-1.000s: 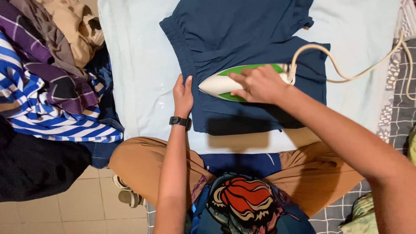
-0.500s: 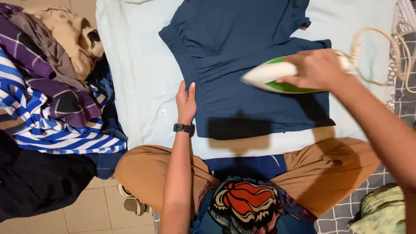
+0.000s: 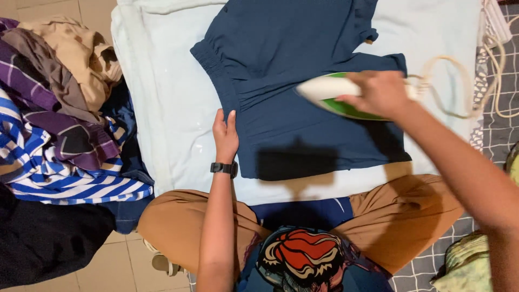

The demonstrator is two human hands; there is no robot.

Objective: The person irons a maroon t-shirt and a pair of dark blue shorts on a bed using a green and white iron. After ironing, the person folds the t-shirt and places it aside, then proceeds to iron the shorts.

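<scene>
Landmark: navy shorts (image 3: 303, 130), flat on pale blue sheet (image 3: 162, 108). Left of shorts: heap of striped and tan clothes (image 3: 59, 119). At shorts' left hem: left hand (image 3: 225, 135), open, fingers flat, pressing the waistband edge. On shorts' right half: green-and-white iron (image 3: 338, 94), right hand (image 3: 381, 93) closed round its handle. Cream cord (image 3: 459, 86) loops right of shorts.

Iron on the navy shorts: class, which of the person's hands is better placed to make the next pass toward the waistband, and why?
Right. The right hand already grips the green and white iron on the navy shorts, while the left hand lies flat pinning the waistband edge.
</scene>
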